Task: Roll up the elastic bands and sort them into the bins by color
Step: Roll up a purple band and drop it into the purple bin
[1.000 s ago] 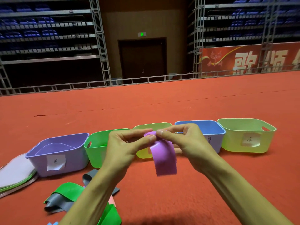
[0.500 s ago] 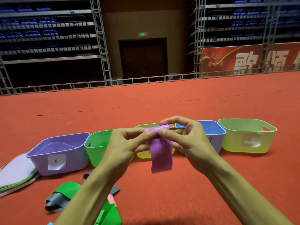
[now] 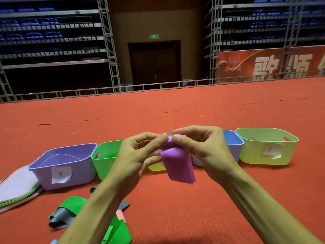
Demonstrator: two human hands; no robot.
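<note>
purple stretchy rubber, that's the flat elastic band, up in mid-air in front of the row of bins. the left hand and the right hand both pinch its top edge, thumbs and forefingers curled tight onto a small roll, the other fingers loosely bent behind. the tail hangs free below, which i'd say lets its own weight pull it straight for winding. only a short roll so far, by my reading, with most of the length to go.

its home looks to be the purple plastic bin at the left end of the line, well apart from the band. next along sit the green plastic bin, a yellow-green bin mostly hidden behind the hands, a blue plastic bin and a lime plastic bin at the right.

near left, loose green and grey bands lie tangled on the red carpet. far off, a metal rail, dark tiered seating, a brown door and a red banner.
</note>
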